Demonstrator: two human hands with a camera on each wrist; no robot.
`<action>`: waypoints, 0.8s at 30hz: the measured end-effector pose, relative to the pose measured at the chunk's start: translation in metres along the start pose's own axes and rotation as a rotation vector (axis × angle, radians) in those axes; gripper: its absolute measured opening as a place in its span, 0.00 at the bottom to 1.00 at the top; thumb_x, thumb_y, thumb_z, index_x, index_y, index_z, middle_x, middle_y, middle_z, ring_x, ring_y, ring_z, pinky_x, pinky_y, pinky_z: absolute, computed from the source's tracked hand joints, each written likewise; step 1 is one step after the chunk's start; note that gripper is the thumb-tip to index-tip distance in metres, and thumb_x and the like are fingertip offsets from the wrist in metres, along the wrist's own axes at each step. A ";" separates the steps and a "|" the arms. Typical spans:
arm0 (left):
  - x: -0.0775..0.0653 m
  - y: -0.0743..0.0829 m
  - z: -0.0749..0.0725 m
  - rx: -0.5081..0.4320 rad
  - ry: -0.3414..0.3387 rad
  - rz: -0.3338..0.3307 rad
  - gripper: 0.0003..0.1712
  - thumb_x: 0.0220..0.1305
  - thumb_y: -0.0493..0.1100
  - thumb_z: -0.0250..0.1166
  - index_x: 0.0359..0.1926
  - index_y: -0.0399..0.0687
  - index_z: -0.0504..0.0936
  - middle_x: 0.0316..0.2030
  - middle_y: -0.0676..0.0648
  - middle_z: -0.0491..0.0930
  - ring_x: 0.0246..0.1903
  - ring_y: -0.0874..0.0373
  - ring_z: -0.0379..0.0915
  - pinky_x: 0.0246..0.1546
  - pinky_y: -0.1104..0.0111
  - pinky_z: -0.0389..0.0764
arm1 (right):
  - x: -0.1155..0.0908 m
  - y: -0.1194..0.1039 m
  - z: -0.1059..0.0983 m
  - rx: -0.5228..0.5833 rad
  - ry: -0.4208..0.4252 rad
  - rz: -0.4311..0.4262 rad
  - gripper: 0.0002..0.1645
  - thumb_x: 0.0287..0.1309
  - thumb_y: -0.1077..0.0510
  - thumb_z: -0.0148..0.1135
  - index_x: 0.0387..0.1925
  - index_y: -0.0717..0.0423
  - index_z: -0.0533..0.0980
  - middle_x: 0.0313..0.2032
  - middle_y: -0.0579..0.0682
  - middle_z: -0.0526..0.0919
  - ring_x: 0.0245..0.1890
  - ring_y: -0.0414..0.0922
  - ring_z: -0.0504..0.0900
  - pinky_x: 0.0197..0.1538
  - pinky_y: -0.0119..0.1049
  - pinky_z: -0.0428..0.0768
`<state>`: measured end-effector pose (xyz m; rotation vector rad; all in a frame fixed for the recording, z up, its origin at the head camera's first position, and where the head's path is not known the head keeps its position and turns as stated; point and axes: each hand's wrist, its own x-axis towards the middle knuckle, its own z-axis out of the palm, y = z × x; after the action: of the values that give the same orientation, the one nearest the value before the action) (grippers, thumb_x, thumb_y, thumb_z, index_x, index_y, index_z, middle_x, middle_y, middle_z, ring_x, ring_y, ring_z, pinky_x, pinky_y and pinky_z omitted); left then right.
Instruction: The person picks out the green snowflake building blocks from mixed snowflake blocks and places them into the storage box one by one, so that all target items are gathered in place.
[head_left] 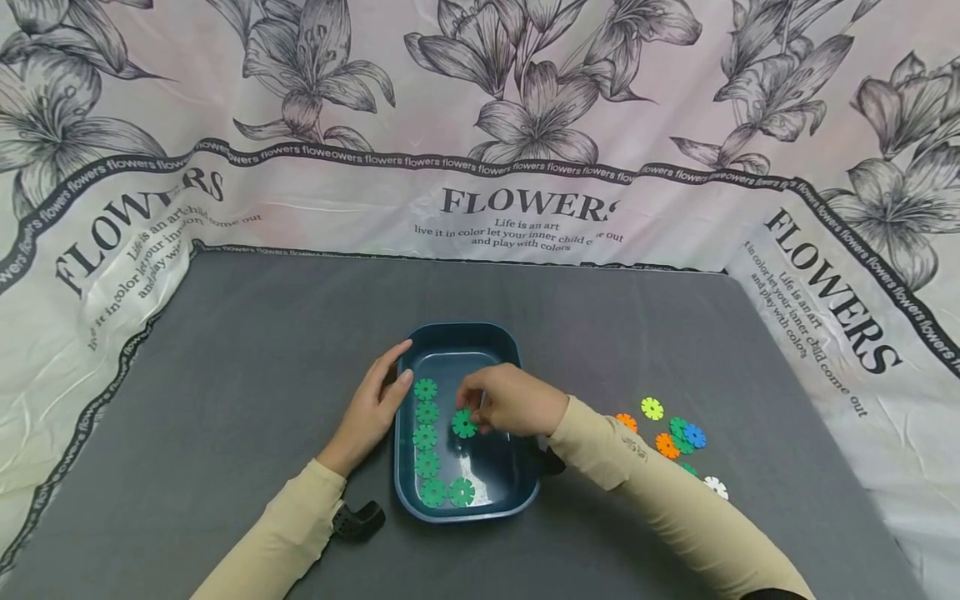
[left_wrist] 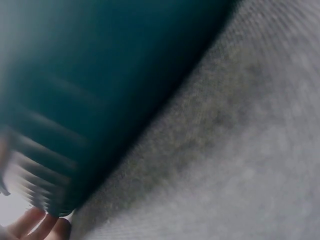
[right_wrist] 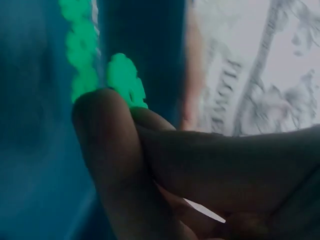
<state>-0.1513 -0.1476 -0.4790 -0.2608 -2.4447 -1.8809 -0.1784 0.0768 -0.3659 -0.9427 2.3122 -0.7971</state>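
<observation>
The blue tray [head_left: 459,336] rests on a grey tabletop [head_left: 292,358], between the person's 2 hands. Left hand [head_left: 372,408]: laid against the tray's left rim, fingers extended rather than curled, thumb apart from the index finger. The left wrist view shows fingertips at the end of the tray's outer wall, partly cut off by the frame.

Right hand [head_left: 517,400]: over the tray's interior, thumb and finger pinching 1 green notched disc [head_left: 464,423]. The right wrist view confirms the pinch, with the disc tilted; whether it touches the tray floor cannot be told.

Inside the tray lie 6 more green discs — 5 in a column [head_left: 424,437] along the left wall, and 1 corner disc [head_left: 461,492] just right of the column's lowest piece. The held disc is right of the column, apart from it.

Outside the tray, to the right, loose discs lie near the right sleeve [head_left: 660,492]: 1 yellow-green disc [head_left: 652,408], 2 orange discs [head_left: 667,446], 1 blue disc [head_left: 695,435] overlapping green pieces, and 1 white disc [head_left: 716,487] — some partly covered by the sleeve. A floral backdrop [head_left: 337,200] printed "FLOWERS" stands behind the tabletop.
</observation>
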 end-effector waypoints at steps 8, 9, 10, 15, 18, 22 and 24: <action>0.000 -0.001 -0.001 0.014 0.006 -0.028 0.27 0.72 0.54 0.52 0.70 0.67 0.62 0.70 0.50 0.58 0.62 0.53 0.63 0.60 0.52 0.69 | 0.015 0.001 0.021 -0.079 -0.144 0.057 0.17 0.46 0.79 0.62 0.36 0.59 0.80 0.27 0.49 0.80 0.26 0.39 0.75 0.28 0.27 0.77; 0.000 -0.001 -0.001 0.014 0.007 -0.030 0.27 0.72 0.54 0.52 0.70 0.67 0.62 0.70 0.50 0.58 0.62 0.53 0.63 0.59 0.52 0.69 | 0.016 0.001 0.023 -0.076 -0.154 0.067 0.17 0.46 0.79 0.62 0.36 0.60 0.80 0.28 0.49 0.80 0.26 0.38 0.75 0.29 0.27 0.77; 0.000 -0.001 -0.002 0.013 0.010 -0.029 0.27 0.72 0.54 0.52 0.70 0.67 0.62 0.70 0.50 0.58 0.62 0.53 0.63 0.59 0.52 0.69 | 0.017 0.001 0.024 -0.073 -0.159 0.072 0.17 0.46 0.79 0.61 0.37 0.60 0.80 0.28 0.49 0.81 0.26 0.38 0.75 0.29 0.27 0.77; 0.000 -0.002 -0.002 0.012 0.013 -0.030 0.26 0.73 0.52 0.53 0.69 0.66 0.62 0.70 0.49 0.58 0.63 0.53 0.63 0.60 0.52 0.69 | 0.024 0.001 0.032 -0.081 -0.183 0.058 0.17 0.45 0.79 0.61 0.37 0.62 0.81 0.28 0.51 0.82 0.26 0.39 0.75 0.28 0.27 0.76; 0.001 -0.001 -0.002 0.015 0.009 -0.036 0.26 0.73 0.49 0.52 0.70 0.63 0.62 0.69 0.48 0.59 0.62 0.52 0.63 0.60 0.52 0.68 | 0.026 0.001 0.035 -0.092 -0.199 0.053 0.18 0.43 0.80 0.61 0.36 0.63 0.80 0.27 0.51 0.82 0.26 0.40 0.76 0.28 0.27 0.75; 0.001 -0.001 -0.001 0.017 0.008 -0.042 0.27 0.73 0.46 0.52 0.71 0.55 0.62 0.69 0.44 0.59 0.59 0.50 0.66 0.58 0.52 0.69 | 0.026 0.001 0.038 -0.103 -0.197 0.062 0.18 0.42 0.81 0.60 0.34 0.62 0.80 0.27 0.51 0.82 0.26 0.42 0.77 0.27 0.27 0.75; 0.002 -0.001 -0.001 0.016 0.010 -0.045 0.27 0.73 0.45 0.52 0.71 0.54 0.62 0.69 0.44 0.59 0.58 0.51 0.66 0.58 0.52 0.70 | 0.026 0.002 0.038 -0.111 -0.189 0.061 0.17 0.42 0.81 0.60 0.33 0.62 0.80 0.27 0.51 0.82 0.26 0.41 0.76 0.27 0.27 0.74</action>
<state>-0.1531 -0.1484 -0.4797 -0.1968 -2.4781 -1.8745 -0.1710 0.0461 -0.4000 -0.9468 2.2269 -0.5349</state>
